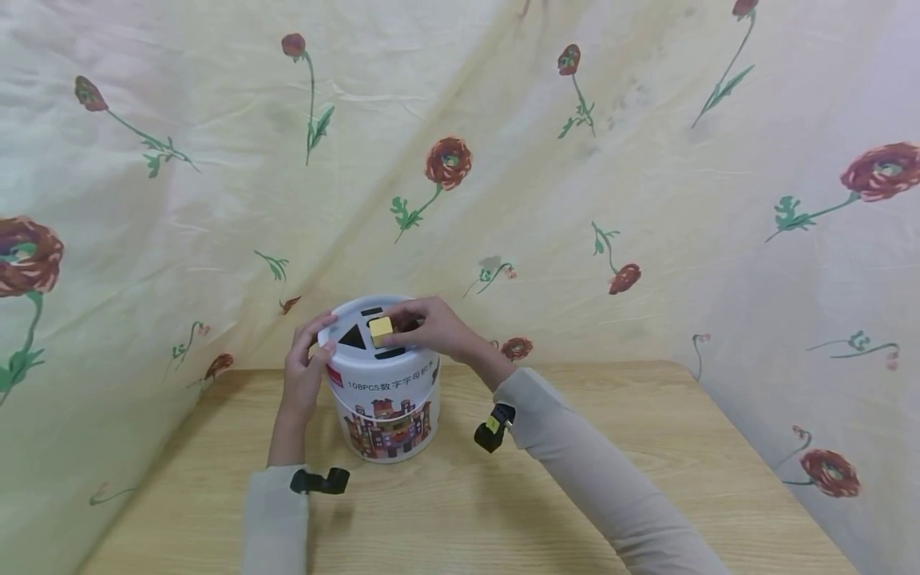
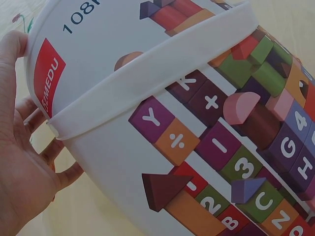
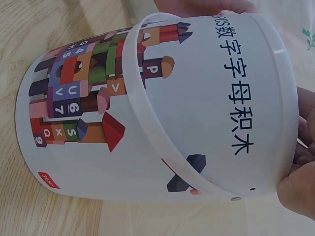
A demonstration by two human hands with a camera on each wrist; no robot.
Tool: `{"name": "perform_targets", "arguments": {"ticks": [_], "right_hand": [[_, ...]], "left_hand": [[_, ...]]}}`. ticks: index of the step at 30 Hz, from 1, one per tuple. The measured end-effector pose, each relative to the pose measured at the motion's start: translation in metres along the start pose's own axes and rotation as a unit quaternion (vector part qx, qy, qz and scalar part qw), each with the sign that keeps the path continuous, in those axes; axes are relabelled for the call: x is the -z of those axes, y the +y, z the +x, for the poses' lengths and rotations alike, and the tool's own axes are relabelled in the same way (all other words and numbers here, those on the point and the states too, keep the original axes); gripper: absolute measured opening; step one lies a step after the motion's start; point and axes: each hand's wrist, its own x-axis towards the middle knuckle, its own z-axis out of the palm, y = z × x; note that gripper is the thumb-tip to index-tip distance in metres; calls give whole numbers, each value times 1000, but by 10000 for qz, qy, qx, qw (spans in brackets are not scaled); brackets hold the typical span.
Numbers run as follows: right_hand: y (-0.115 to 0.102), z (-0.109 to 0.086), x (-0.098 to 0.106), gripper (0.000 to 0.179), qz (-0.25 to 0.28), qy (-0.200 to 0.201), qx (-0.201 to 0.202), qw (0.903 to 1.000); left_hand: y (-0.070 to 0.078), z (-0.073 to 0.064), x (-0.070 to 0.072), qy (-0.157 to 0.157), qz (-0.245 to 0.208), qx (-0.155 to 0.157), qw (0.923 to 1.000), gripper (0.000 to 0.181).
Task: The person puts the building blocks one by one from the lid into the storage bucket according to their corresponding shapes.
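Observation:
A white toy-block bucket [image 1: 381, 386] stands upright on the table, printed with coloured blocks and letters. Its lid [image 1: 336, 326] has several dark cut-outs, one of them a triangle. My left hand [image 1: 303, 371] holds the bucket's left side near the rim; the left wrist view shows its fingers against the wall. Over the middle of the lid, my right hand [image 1: 440, 329] pinches a yellow cube [image 1: 382, 329] between thumb and fingers. Whether the cube touches the lid, I cannot tell. In the right wrist view the bucket [image 3: 197, 98] hides most of that hand.
The bucket's white handle [image 2: 162, 69] hangs down across its front. Under it lies a light wooden table [image 1: 575, 479]. Behind stands a pale cloth [image 1: 503, 239] with printed red flowers, meeting the table's back edge.

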Motion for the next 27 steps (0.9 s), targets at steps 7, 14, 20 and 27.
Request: {"name": "perform_targets", "arguments": {"ticks": [7, 14, 20, 27], "right_hand": [[2, 0, 0, 38, -80, -23, 1, 10000], [1, 0, 0, 38, -79, -57, -9, 10000], [1, -1, 1, 38, -57, -67, -3, 10000], [1, -1, 0, 37, -42, -73, 27, 10000]], "left_hand": [[0, 0, 0, -6, 5, -15, 10000, 46], [-1, 0, 0, 3, -11, -54, 10000, 46], [-1, 0, 0, -1, -12, -80, 10000, 45], [-1, 0, 0, -18, -12, -46, 10000, 45]]}}
